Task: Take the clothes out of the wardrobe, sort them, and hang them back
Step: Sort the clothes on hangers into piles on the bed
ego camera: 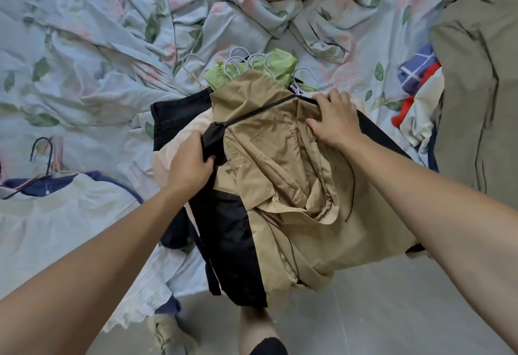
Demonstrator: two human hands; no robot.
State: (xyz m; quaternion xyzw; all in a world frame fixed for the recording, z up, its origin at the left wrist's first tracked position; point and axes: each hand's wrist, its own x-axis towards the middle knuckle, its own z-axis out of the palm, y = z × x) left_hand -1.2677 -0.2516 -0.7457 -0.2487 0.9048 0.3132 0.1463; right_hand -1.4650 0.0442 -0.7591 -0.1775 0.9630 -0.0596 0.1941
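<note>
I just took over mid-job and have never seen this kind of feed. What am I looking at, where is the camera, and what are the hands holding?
There is no machine: a person wears one camera on the head, looking down at their own bare hands. The left hand grips a black part of a tan jacket. The right hand rests on the jacket's top, fingers bent into the cloth. The jacket tops a pile of clothes on white hangers on a floral bedsheet. A cream garment lies left; another tan garment lies right.

Soft, even light, faint shadows, slight blur, wide-angle bending at edges.
</note>
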